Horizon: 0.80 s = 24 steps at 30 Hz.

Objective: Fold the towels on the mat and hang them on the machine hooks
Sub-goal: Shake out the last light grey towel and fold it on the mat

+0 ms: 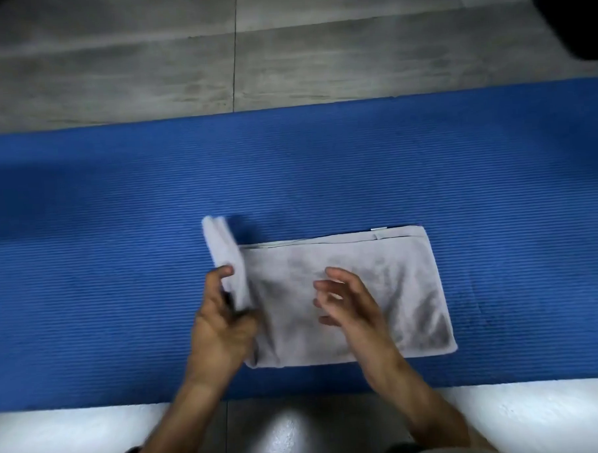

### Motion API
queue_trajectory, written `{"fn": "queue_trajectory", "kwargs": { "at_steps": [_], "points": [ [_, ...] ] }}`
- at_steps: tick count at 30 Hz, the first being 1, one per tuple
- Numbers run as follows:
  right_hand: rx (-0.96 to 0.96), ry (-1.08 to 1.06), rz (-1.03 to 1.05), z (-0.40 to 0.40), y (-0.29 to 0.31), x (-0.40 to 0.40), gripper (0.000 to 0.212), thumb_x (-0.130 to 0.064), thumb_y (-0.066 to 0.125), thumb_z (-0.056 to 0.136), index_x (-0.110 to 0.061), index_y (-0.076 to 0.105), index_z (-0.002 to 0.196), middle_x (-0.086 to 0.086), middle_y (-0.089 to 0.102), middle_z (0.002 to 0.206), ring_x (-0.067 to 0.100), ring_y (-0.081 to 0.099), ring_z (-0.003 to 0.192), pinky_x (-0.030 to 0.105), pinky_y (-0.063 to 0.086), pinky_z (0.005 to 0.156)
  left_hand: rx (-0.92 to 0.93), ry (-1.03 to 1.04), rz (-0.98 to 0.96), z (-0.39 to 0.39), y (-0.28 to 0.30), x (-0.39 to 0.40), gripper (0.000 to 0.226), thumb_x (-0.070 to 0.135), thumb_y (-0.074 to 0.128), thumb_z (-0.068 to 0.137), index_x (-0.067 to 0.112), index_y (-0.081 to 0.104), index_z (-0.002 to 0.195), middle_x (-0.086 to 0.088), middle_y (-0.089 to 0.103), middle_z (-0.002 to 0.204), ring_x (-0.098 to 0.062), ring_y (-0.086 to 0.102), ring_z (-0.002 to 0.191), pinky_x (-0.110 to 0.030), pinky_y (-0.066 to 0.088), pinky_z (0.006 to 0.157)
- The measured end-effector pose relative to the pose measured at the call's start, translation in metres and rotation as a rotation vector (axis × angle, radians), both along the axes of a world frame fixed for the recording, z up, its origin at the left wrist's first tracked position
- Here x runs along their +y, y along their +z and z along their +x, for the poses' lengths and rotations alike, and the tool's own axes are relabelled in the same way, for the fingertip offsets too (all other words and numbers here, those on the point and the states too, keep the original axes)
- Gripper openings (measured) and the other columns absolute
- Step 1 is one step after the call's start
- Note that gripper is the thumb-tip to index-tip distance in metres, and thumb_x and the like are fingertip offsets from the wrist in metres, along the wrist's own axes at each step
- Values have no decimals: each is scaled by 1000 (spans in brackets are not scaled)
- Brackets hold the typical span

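Note:
A grey towel [389, 291], folded into a rectangle, lies on the blue ribbed mat [119, 234] in the middle of the view. My left hand [219, 325] pinches the towel's left end and holds that flap raised upright off the mat. My right hand [349, 303] hovers over the towel's middle with fingers spread and nothing in it. A small white tag [379, 228] shows at the towel's far edge. No machine hooks are in sight.
Grey concrete floor [283, 55] stretches beyond the mat's far edge. A pale floor strip [77, 441] runs along the mat's near edge. A dark shape [579, 15] fills the top right corner.

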State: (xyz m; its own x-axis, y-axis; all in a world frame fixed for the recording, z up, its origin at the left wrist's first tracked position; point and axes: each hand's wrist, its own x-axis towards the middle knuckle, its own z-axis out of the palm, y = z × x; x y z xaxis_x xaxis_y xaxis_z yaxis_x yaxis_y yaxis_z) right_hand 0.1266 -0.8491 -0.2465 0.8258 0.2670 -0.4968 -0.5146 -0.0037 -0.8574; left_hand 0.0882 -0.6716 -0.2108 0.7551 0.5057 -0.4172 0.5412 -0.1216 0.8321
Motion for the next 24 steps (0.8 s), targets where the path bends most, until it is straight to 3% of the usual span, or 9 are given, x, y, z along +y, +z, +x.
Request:
{"fn": "queue_trajectory", "kwargs": {
  "at_steps": [3,5,7,10,14,16,19,21,24],
  "points": [
    [232,-34,322,22,11,-9,60,-48,72,79,-26,53,132,5,67,124,25,65,111,40,51,92,-75,-337,50,4,15,-54,65,9,69,72,41,46,123,14,62,93,1,62,77,-21,53,68],
    [229,-77,338,36,13,-24,47,-32,64,91,-25,51,135,6,65,128,24,61,118,43,47,101,-74,-577,-22,8,13,-80,67,28,78,71,43,47,128,18,61,104,0,61,93,-18,50,79],
    [189,-144,217,47,10,-45,41,-14,59,95,-29,54,132,6,65,126,24,62,117,45,49,100,-59,-679,-36,12,7,-90,58,38,75,77,42,48,128,23,58,112,4,55,104,-14,47,83],
    [85,-194,2,56,0,-77,45,0,54,94,-33,60,124,11,67,120,27,63,114,50,50,99,-90,-632,90,12,-14,-84,43,33,68,85,37,52,125,23,55,114,2,54,102,-25,51,83],
    [-162,-98,-288,61,-7,-113,54,5,50,94,-37,58,127,-11,56,137,10,60,115,38,49,102,-113,-718,407,7,-43,-70,40,19,62,83,29,55,122,15,50,119,-7,53,101,-33,51,87],
    [-276,-5,-430,59,-11,-129,58,6,48,93,-38,56,130,-13,55,136,13,61,108,36,50,99,-102,-786,502,3,-52,-67,43,17,60,82,28,54,123,12,46,125,-11,50,111,-34,51,88],
    [-381,93,-538,57,-24,-141,61,9,48,92,-39,52,130,-9,50,140,2,47,124,17,36,108,-79,-882,606,-2,-63,-67,51,15,61,80,29,49,127,8,42,132,-16,47,117,-33,54,88],
    [-411,143,-648,55,-35,-142,58,3,51,92,-37,49,133,-7,48,135,10,51,117,24,43,103,-59,-927,652,-3,-66,-68,56,17,62,77,30,45,129,6,41,134,-18,46,119,-36,53,89],
    [-627,159,-1106,46,-39,-133,48,-22,47,89,-25,49,136,2,47,136,25,53,103,45,51,84,-50,-838,764,0,-66,-72,61,19,64,75,28,45,133,1,42,134,-20,45,117,-36,50,90]
  ]
}}
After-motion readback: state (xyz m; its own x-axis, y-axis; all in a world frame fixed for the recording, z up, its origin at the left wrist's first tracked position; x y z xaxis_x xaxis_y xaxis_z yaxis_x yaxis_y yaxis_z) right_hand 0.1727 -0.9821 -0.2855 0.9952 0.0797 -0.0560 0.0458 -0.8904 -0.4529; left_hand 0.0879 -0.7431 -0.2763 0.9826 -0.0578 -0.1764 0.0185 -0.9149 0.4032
